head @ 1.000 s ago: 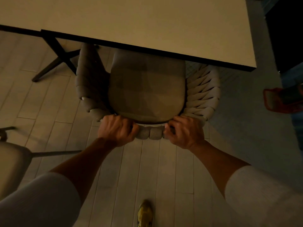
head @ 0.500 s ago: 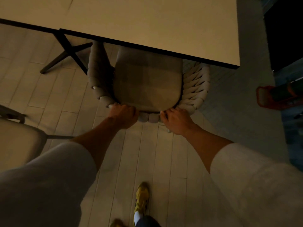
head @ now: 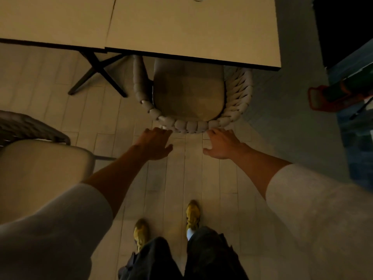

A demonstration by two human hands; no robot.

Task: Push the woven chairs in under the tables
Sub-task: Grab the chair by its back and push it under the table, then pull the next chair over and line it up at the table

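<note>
You are pressing the woven chair (head: 188, 96), partly under the table (head: 191, 31), with left hand (head: 154, 143) and right hand (head: 222, 144), fingers spread, holding nothing. Be pushing evenly, squarely.

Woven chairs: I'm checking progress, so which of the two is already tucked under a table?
The woven chair straight ahead of both open hands: its seat front sits beneath the table edge. The other chair, at lower left, stands clear of the tables.

A rope-woven chair (head: 189, 93) with tan seat cushion stands upright, partly under the pale table (head: 181, 27).
</note>
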